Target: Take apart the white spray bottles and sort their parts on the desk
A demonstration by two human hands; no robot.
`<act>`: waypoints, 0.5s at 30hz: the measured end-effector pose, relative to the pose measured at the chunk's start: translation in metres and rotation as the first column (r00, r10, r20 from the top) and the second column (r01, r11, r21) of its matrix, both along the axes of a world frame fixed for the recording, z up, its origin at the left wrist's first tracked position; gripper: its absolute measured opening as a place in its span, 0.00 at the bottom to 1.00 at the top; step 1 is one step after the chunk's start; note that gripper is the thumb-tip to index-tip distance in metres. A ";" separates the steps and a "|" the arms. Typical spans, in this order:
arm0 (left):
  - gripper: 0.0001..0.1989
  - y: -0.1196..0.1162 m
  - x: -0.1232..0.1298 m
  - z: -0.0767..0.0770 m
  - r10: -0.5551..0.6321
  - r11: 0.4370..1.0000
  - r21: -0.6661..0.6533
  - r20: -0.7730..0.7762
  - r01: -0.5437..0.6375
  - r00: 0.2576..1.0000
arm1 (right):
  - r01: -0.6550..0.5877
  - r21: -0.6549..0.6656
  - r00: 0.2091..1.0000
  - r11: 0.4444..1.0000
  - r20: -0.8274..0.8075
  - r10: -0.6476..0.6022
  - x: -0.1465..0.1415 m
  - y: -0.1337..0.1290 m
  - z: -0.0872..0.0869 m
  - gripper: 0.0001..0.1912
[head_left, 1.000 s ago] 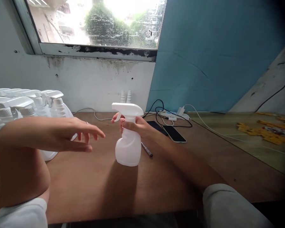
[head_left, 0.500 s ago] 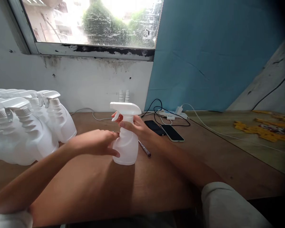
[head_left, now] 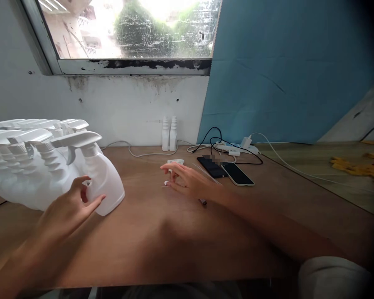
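A white spray bottle (head_left: 107, 185) leans at the front right of a cluster of similar white bottles (head_left: 28, 178) on the left of the table. My left hand (head_left: 73, 203) holds its lower body, thumb in front and fingers at its left side. Near the middle, my right hand (head_left: 187, 178) is over the table with its fingers spread a little. Just behind those fingers lies a small white spray head (head_left: 176, 161), partly covered by them. Part of a pen (head_left: 202, 202) shows below my right wrist.
Two slim white bottles (head_left: 169, 135) stand against the wall. Two phones (head_left: 238, 174) lie right of centre, before a white power strip (head_left: 251, 149) with black and white cables. Yellow pieces (head_left: 358, 168) lie far right.
The spray bottle has moved left from the centre to the cluster, in my left hand. My right hand has let go of it and come down near the small spray head. The view has shifted slightly.
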State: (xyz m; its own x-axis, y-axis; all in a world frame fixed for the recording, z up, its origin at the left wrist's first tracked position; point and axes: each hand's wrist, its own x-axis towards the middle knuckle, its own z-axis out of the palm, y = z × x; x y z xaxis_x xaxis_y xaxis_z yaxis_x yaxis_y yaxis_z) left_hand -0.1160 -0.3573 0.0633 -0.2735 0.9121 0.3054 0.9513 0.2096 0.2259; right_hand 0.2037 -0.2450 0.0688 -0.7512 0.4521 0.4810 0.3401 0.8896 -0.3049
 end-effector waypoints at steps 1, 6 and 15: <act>0.25 -0.001 -0.004 -0.001 0.054 0.998 0.029 -0.014 -0.054 0.998 | 0.012 0.019 0.999 1.000 0.036 -0.013 0.005 -0.002 -0.004 0.19; 0.28 -0.001 -0.021 -0.017 0.216 0.949 0.261 -0.138 -0.175 0.967 | 0.035 0.184 0.989 0.982 0.138 -0.061 0.032 -0.003 -0.021 0.14; 0.33 -0.007 -0.042 -0.032 0.341 0.915 0.307 -0.245 -0.261 0.907 | 0.300 0.023 0.945 0.954 0.127 -0.301 0.076 0.007 -0.042 0.15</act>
State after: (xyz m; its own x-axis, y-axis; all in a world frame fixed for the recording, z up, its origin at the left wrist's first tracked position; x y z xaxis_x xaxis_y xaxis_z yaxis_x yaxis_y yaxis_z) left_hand -0.1581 -0.3642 0.0317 -0.3857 0.6757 0.6282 0.8829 0.4679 0.0388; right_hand 0.2798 -0.2378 0.0269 -0.6360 0.6647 0.3920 0.6275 0.7412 -0.2386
